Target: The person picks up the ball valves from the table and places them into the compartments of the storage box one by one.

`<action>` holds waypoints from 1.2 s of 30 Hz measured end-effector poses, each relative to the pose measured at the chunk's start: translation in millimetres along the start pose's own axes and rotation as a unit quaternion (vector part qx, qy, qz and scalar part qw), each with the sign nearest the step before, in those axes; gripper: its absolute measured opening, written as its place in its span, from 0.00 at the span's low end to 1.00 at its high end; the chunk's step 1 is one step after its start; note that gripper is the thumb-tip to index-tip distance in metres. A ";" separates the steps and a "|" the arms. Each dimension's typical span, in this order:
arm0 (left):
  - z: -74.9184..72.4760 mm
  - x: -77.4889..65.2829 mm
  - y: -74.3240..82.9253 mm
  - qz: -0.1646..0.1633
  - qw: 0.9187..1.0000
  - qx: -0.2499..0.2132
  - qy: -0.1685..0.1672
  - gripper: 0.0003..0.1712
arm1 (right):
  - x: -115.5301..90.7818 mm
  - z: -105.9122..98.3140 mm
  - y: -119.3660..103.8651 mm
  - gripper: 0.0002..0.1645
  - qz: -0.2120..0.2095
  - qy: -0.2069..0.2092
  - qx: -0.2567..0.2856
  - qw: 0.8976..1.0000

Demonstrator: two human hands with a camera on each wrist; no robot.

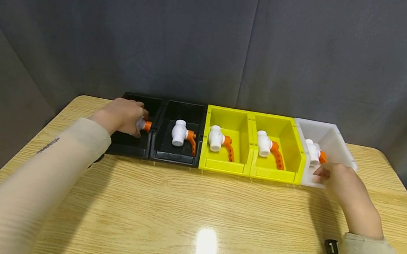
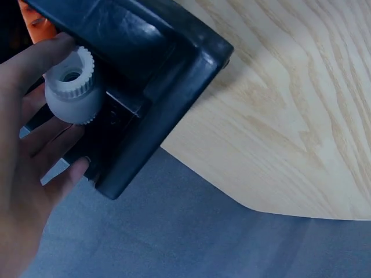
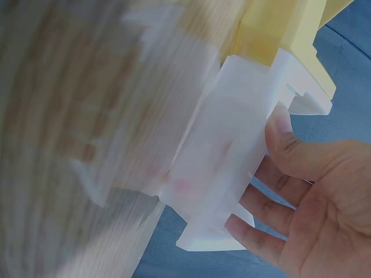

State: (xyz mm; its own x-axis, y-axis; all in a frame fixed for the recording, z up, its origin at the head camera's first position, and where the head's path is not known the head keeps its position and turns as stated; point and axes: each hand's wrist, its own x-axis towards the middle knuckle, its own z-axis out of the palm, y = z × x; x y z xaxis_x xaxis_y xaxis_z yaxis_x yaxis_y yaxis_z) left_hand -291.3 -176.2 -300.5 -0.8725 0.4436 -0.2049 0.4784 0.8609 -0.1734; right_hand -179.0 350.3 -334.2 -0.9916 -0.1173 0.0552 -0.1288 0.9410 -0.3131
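Note:
In the leftmost black bin [image 1: 127, 152], my left hand [image 1: 122, 114] holds a white ball valve [image 2: 72, 95] with an orange handle. The left wrist view shows the thumb on the valve's upper side and the fingers beneath it. My right hand [image 1: 347, 189] reaches over the front of the white bin [image 1: 341, 144] at the far right. Another white ball valve [image 1: 312, 152] lies there, its orange handle partly hidden behind the hand. In the right wrist view, the thumb and loosely bent fingers are at the bin's edge, with nothing visible between them.
Between the hands stand a second black bin [image 1: 175, 157] and two yellow bins [image 1: 223, 168], side by side, each with a white ball valve with an orange handle. A wooden table [image 1: 164, 206] carries the row. Behind it hangs a dark grey curtain [image 1: 198, 38].

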 end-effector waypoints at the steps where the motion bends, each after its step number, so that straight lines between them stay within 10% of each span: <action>1: 0.7 0.2 0.5 -0.002 1.000 0.000 -0.002 0.30 | 0.1 0.1 -0.2 0.02 0.000 -0.001 0.001 1.000; 18: 11.5 5.9 7.3 -0.023 0.999 0.010 -0.026 0.31 | -1.0 0.3 3.7 0.03 0.002 -0.002 -0.003 1.000; 36: 11.2 5.1 4.1 0.006 0.999 0.007 0.039 0.29 | -0.4 0.9 3.9 0.02 0.005 -0.002 -0.005 1.000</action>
State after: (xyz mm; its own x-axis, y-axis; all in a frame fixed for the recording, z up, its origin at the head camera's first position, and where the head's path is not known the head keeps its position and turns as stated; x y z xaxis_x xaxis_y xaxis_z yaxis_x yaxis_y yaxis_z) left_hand -292.6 -173.1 -313.1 -0.8716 0.4721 -0.1320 0.4895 0.8522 -0.1849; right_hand -179.1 353.7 -336.2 -0.9928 -0.1099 0.0486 -0.1195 0.9448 -0.3050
